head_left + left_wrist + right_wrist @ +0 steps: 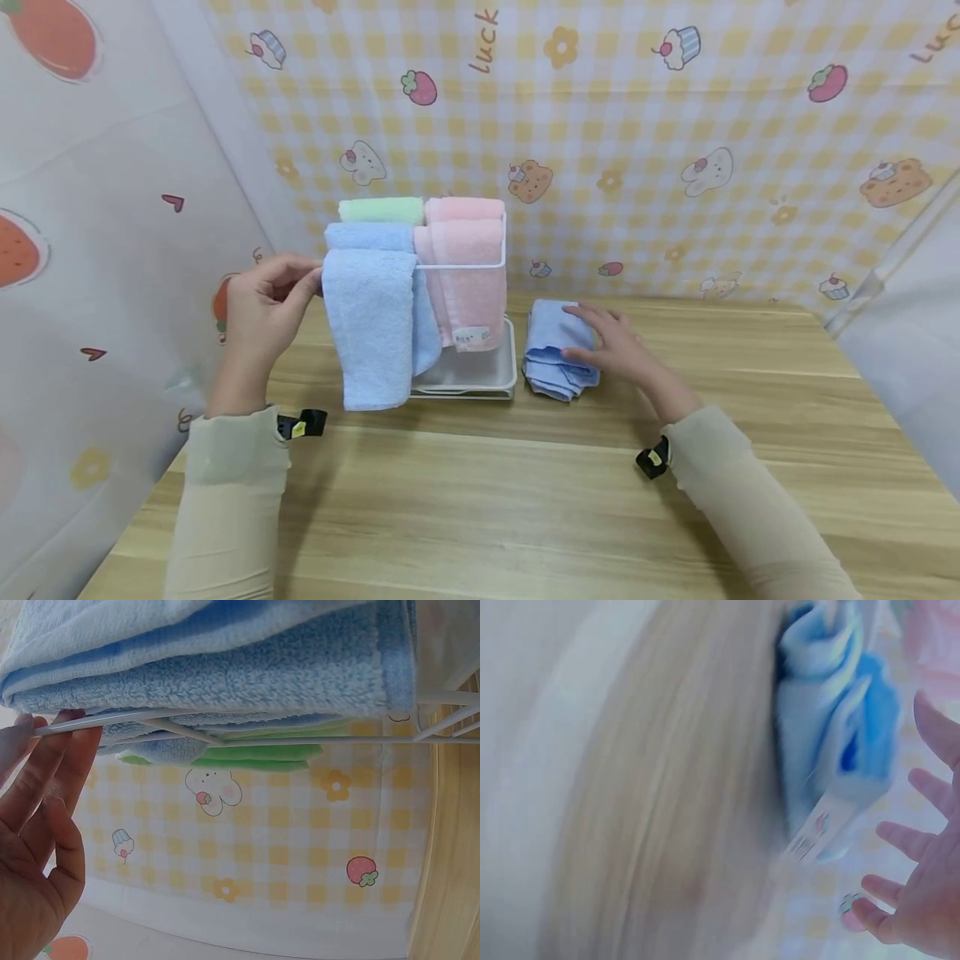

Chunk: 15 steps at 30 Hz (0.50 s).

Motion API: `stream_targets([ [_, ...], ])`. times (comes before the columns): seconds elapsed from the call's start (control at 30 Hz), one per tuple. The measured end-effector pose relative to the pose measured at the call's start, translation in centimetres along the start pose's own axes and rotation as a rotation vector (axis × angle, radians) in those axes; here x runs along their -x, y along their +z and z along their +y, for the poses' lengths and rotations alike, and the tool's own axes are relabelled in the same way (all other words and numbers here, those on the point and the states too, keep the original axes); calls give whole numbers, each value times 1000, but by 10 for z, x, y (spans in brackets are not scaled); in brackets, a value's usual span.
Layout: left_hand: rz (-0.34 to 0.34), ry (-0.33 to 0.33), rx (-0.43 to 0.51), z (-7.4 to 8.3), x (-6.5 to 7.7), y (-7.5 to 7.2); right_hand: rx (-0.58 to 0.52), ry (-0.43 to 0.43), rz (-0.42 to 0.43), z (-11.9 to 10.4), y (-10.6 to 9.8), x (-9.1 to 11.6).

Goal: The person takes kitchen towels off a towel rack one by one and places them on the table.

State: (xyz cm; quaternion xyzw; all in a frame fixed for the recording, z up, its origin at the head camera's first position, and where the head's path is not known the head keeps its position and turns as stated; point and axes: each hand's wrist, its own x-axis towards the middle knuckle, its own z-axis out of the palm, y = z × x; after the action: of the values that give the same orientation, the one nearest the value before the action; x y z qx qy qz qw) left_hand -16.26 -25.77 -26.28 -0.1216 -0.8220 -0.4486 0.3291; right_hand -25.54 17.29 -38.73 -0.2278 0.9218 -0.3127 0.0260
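Observation:
A white wire rack (465,267) stands at the back of the table with towels draped over its bars. My left hand (266,304) pinches the rack's front bar at its left end, fingers (79,761) and thumb around the thin wire. Right beside it, a light blue towel (375,325) hangs over that bar, with another blue towel (367,236) behind. My right hand (626,350) is spread, its fingers (906,840) apart, close over a folded blue towel (555,333) on the table. A white label (814,836) shows on that towel in the blurred right wrist view.
Pink towels (472,292) and a green towel (381,210) also hang on the rack. Under them lies the rack's white tray (468,371). A patterned curtain (600,125) stands behind the wooden table (525,500), and another sheet (135,275) borders the left.

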Motion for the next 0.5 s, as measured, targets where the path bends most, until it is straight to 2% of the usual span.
stream_targets([
  [0.13,2,-1,10,0,0,0,-114,-100,81,-13,2,4],
  [0.2,3,-1,14,0,1,1,-171,-124,106,-20,3,7],
  [0.5,2,-22,10,-1,1,0,-386,-123,136,-62,9,22],
])
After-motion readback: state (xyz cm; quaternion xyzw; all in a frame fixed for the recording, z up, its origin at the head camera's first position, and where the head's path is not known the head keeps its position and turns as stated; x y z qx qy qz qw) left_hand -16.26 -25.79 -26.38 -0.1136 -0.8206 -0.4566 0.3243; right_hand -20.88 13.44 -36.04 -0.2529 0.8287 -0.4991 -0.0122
